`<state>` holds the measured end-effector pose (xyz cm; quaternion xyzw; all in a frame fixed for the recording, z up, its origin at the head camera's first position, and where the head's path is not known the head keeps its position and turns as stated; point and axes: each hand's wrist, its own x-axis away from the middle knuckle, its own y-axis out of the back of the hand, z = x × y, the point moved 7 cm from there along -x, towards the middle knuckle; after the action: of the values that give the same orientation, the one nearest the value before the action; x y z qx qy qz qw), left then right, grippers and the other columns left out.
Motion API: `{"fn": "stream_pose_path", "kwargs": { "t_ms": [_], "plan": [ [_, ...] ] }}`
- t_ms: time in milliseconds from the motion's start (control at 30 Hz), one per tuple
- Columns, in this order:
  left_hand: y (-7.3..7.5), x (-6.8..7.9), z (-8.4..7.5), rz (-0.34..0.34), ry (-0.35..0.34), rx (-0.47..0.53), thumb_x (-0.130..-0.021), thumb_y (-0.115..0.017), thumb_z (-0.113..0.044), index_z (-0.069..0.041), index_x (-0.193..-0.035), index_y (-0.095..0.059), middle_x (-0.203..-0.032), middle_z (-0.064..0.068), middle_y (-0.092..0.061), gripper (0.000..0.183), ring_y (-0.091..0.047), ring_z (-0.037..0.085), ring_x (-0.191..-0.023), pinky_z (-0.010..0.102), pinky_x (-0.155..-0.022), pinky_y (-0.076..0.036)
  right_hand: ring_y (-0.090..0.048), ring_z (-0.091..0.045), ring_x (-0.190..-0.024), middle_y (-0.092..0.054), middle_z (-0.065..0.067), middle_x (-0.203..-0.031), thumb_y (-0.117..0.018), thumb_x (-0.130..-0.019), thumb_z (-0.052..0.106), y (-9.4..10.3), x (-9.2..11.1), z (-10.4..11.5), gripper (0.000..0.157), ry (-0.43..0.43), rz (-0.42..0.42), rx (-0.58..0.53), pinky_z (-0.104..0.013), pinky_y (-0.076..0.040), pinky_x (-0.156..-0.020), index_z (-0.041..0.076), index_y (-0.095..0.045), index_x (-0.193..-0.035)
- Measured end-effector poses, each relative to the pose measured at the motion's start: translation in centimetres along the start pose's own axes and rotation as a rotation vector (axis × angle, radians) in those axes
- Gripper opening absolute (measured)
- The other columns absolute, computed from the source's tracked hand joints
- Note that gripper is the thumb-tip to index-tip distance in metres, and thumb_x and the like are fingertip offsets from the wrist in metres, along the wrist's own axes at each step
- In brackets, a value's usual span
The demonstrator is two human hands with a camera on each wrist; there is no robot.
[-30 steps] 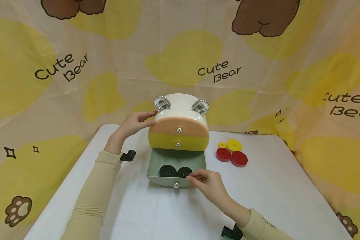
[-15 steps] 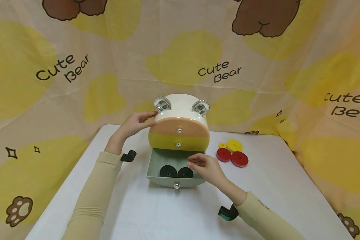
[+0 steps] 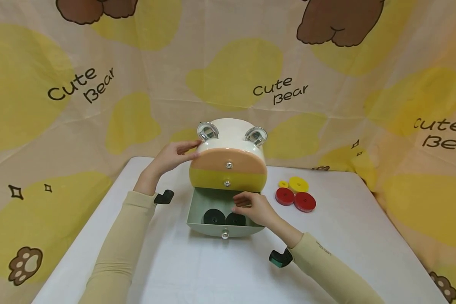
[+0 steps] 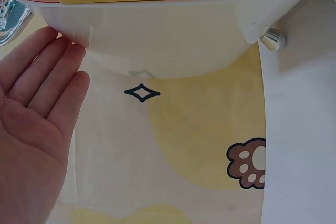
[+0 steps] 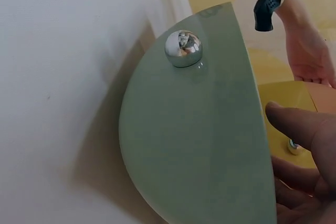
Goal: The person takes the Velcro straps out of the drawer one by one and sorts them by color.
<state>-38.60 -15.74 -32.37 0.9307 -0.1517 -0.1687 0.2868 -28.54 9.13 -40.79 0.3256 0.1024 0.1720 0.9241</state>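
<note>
A white drawer box (image 3: 235, 133) with two silver ear-like handles stands on the table. Its bottom green drawer (image 3: 201, 230) is pulled out, while the orange and yellow fronts above are closed. Two black roll-like discs (image 3: 214, 216) with small centre holes lie side by side in the drawer. My left hand (image 3: 171, 158) rests its fingers on the box's upper left side; the left wrist view shows the fingers (image 4: 44, 72) extended. Over the drawer's right part hangs my right hand (image 3: 254, 207), fingers loosely bent, nothing visible in it. It partly covers the right black disc.
Right of the box lie two red discs (image 3: 305, 202), a larger yellow disc (image 3: 298, 184) and a small yellow disc (image 3: 283, 184). A patterned cloth (image 3: 228, 76) hangs behind the white table (image 3: 197, 274). The drawer's silver knob (image 5: 184, 49) juts forward.
My right hand has moved from the drawer's front right rim, beside the right black disc, up and slightly left over the drawer. The left hand stays against the box.
</note>
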Motion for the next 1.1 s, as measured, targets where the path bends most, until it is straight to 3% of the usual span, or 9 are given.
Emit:
{"fn": "stream_pose_path", "kwargs": {
  "t_ms": [400,1100],
  "plan": [
    [-0.1,-0.1,-0.1,0.010,0.003,0.017,-0.085,-0.069,-0.043,-0.025,-0.135,-0.055,-0.141,-0.001,-0.051,0.056,-0.041,0.024,-0.136,0.049,-0.110,-0.035,-0.066,-0.024,-0.100,-0.069,-0.010,-0.109,-0.080,-0.077,0.025,-1.3,-0.5,-0.7,0.052,-0.006,0.141,0.087,-0.037,-0.054,-0.089,0.001,-0.062,-0.119],
    [-0.1,-0.2,0.1,0.004,0.015,0.006,-0.082,-0.069,-0.050,-0.027,-0.134,-0.056,-0.139,-0.004,-0.053,0.059,-0.043,0.022,-0.135,0.045,-0.110,-0.037,-0.060,-0.028,-0.107,-0.066,-0.012,-0.116,-0.078,-0.073,0.002,-2.2,-0.7,-1.1,0.053,-0.007,0.293,0.206,-0.045,-0.050,-0.095,0.002,-0.062,-0.123]
  ]
}}
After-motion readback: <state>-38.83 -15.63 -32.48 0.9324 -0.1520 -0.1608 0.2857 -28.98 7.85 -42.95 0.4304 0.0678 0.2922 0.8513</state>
